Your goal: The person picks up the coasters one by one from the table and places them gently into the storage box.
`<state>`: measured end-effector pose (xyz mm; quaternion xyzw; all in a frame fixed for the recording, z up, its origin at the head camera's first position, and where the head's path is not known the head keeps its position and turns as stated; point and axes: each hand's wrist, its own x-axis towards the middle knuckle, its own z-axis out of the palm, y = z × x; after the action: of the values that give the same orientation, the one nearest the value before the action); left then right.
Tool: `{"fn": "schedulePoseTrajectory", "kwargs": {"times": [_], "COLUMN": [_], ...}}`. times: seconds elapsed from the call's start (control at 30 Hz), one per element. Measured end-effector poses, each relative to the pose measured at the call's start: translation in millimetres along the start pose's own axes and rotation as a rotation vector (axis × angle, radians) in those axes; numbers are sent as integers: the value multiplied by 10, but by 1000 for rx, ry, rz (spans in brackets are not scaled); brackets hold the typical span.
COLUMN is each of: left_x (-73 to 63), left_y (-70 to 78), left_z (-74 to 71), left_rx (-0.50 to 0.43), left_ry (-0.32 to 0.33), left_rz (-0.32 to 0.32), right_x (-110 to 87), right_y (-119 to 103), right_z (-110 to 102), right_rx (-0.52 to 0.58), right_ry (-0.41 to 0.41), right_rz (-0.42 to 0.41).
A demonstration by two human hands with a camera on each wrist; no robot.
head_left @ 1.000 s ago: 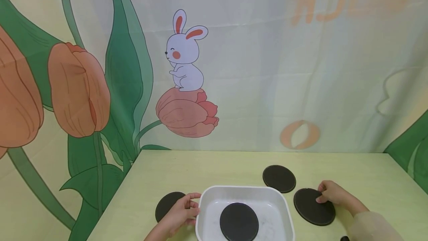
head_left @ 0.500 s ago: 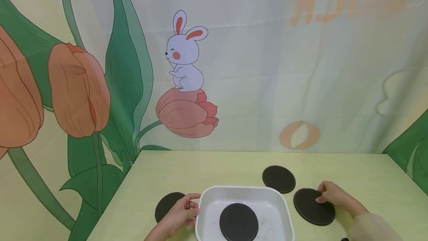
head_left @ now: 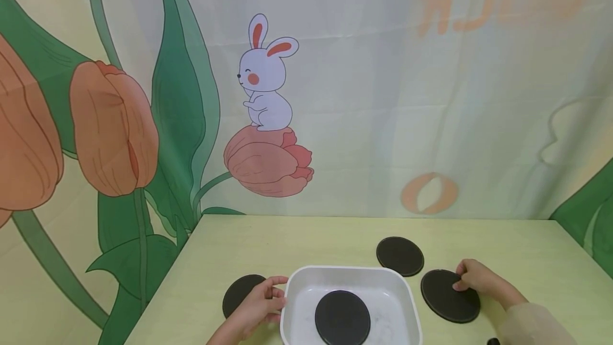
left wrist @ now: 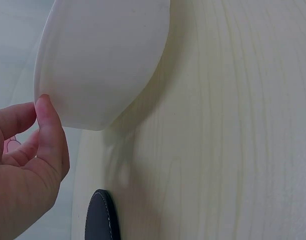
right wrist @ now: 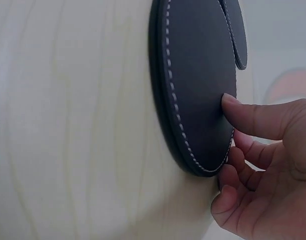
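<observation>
A white rectangular dish [head_left: 293,286] with rounded corners stands at the table's front, one round black coaster [head_left: 342,317] lying inside it. My left hand [head_left: 256,305] holds the dish by its left rim; in the left wrist view the thumb lies against the outer wall [left wrist: 103,60]. Partly behind that hand is another black coaster [head_left: 241,294]. To the right of the dish, my right hand [head_left: 481,279] pinches the near-right edge of a black coaster [head_left: 442,300], thumb on top and fingers at the rim. White stitching runs round this coaster [right wrist: 197,75] in the right wrist view.
One more black coaster [head_left: 399,256] lies behind the dish's back right corner. A small black object [head_left: 493,341] shows at the bottom edge near the right sleeve. Behind the pale wooden table [head_left: 287,238] hangs a curtain [head_left: 359,121] printed with tulips and a rabbit.
</observation>
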<state>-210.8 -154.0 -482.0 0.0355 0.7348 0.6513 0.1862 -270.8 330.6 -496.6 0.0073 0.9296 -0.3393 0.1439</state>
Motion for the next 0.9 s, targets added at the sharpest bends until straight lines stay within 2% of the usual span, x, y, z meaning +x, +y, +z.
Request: {"fn": "schedulePoseTrajectory", "kwargs": {"times": [0.37,0.73,0.9], "left_x": [7,9,9], "left_y": [12,9,-6], "left_z": [0,-9,-13], "left_rx": [-14,-2,-3], "left_ry": [-19,-10,-13], "left_rz": [10,0,2], "right_x": [-39,-58,-66], "right_y": [3,-8,-11], "right_z": [-9,-10,4], "right_rx": [56,39,32], "right_ry": [-17,-41,-27], "right_rz": [-16,40,28]}}
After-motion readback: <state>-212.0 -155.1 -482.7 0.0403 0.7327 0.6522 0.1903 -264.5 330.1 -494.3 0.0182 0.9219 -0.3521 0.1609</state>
